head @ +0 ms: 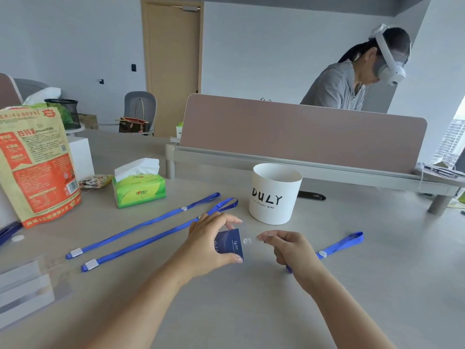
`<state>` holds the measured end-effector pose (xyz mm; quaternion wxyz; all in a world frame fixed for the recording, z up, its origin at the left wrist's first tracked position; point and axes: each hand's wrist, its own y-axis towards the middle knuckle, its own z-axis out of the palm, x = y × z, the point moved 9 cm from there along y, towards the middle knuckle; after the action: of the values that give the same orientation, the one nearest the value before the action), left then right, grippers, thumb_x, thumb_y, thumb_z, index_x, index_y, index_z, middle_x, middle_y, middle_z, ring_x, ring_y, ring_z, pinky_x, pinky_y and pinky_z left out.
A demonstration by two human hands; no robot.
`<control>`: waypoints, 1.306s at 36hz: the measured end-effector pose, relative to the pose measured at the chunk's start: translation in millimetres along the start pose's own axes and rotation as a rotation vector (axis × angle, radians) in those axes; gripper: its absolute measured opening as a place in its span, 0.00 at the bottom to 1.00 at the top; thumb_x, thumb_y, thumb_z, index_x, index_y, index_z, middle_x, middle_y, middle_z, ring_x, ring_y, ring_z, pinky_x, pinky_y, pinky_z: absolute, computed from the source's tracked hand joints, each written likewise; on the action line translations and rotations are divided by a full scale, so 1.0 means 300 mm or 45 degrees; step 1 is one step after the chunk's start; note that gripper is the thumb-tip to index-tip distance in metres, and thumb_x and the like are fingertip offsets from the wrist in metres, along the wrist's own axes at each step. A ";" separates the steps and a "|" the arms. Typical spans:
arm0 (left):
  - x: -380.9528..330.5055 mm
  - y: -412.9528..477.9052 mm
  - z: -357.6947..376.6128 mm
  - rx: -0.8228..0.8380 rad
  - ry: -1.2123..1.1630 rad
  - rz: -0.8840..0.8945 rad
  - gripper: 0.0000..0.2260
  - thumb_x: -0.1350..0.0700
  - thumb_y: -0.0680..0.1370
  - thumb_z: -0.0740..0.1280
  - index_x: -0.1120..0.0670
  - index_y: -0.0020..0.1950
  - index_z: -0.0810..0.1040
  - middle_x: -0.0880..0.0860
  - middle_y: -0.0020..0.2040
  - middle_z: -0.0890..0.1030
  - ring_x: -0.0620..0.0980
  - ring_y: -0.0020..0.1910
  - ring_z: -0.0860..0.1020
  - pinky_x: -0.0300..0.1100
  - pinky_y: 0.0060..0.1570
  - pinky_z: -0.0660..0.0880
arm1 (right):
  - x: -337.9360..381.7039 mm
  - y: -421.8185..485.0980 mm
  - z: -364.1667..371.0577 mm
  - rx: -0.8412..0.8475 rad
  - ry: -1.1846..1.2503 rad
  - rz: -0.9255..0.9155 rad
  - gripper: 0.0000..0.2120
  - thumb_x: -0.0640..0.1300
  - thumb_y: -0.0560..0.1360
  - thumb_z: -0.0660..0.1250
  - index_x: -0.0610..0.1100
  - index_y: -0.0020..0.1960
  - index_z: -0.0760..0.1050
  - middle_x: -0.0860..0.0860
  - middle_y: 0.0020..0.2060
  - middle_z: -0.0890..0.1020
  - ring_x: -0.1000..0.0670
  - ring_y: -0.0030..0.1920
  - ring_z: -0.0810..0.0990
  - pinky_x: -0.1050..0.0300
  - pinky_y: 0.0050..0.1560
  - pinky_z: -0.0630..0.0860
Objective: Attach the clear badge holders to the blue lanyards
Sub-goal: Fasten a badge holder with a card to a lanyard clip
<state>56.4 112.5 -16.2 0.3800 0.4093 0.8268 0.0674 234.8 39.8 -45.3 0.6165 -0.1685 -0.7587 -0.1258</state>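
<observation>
My left hand (210,244) grips a clear badge holder (232,244) with a dark blue card inside, held just above the table. My right hand (289,248) pinches the clip end of a blue lanyard (342,244) right at the holder's slotted top edge; the strap runs back to the right behind my wrist. Two more blue lanyards lie stretched out on the table to the left, the farther one (141,226) and the nearer one (151,241), each with a white clip at its near end. More clear holders (30,285) lie stacked at the left edge.
A white cup (275,195) marked DULY stands just behind my hands. A green tissue box (139,190) and a tall orange snack bag (37,167) sit at the left. A desk divider (302,134) runs across the back, with a person wearing a headset behind it.
</observation>
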 end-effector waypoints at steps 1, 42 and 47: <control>-0.001 0.000 -0.002 -0.003 -0.001 -0.002 0.30 0.42 0.63 0.78 0.38 0.62 0.71 0.36 0.54 0.74 0.37 0.59 0.68 0.41 0.61 0.64 | -0.005 0.004 0.000 -0.001 0.028 0.005 0.08 0.41 0.75 0.68 0.42 0.42 0.85 0.51 0.24 0.59 0.50 0.30 0.53 0.59 0.29 0.53; -0.069 -0.005 -0.088 -0.316 0.294 0.019 0.13 0.38 0.63 0.76 0.40 0.42 0.81 0.43 0.34 0.76 0.41 0.46 0.69 0.39 0.49 0.57 | 0.113 -0.054 0.105 0.106 -0.149 -0.402 0.08 0.41 0.77 0.68 0.50 0.44 0.83 0.53 0.43 0.84 0.59 0.41 0.79 0.61 0.50 0.75; -0.072 -0.011 -0.104 -0.346 0.318 -0.027 0.13 0.38 0.63 0.77 0.39 0.44 0.81 0.41 0.33 0.75 0.40 0.46 0.69 0.41 0.48 0.57 | 0.116 -0.058 0.110 0.081 -0.209 -0.432 0.08 0.43 0.77 0.68 0.53 0.44 0.83 0.48 0.34 0.80 0.49 0.33 0.73 0.63 0.40 0.71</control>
<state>41.2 100.9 16.7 0.3269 0.3337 0.8552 0.2246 191.7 40.6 -17.8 0.5276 -0.0282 -0.8275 -0.1899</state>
